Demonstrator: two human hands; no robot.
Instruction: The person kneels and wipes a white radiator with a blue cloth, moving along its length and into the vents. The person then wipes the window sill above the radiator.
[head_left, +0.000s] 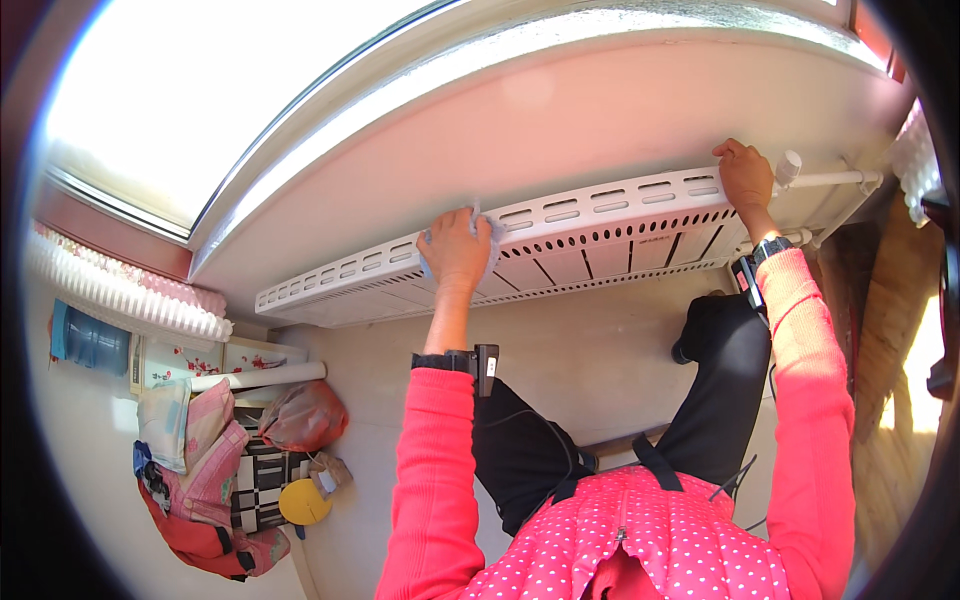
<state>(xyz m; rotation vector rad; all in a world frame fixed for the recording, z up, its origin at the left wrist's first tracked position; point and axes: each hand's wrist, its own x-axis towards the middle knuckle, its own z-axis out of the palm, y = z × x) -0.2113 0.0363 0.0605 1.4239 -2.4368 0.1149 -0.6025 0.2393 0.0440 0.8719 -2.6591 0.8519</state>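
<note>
A long white radiator (600, 206) with slotted top runs along the wall below the window. My left hand (454, 251) presses a pale blue-grey cloth (493, 244) onto its top, near the middle, with the fingers curled over it. My right hand (744, 176) rests at the radiator's right end, its fingers bent over the top edge towards the wall; whether it grips the edge cannot be told. Just right of that hand is a white valve knob (788, 168) above the white pipes (832, 178).
At the left, a white and pink curtain (135, 285) hangs by a blue water bottle (90, 337). Folded pink fabric (214, 480), a red plastic bag (304, 416) and a yellow round object (305, 502) lie in a pile. A wooden surface (892, 300) stands at the right.
</note>
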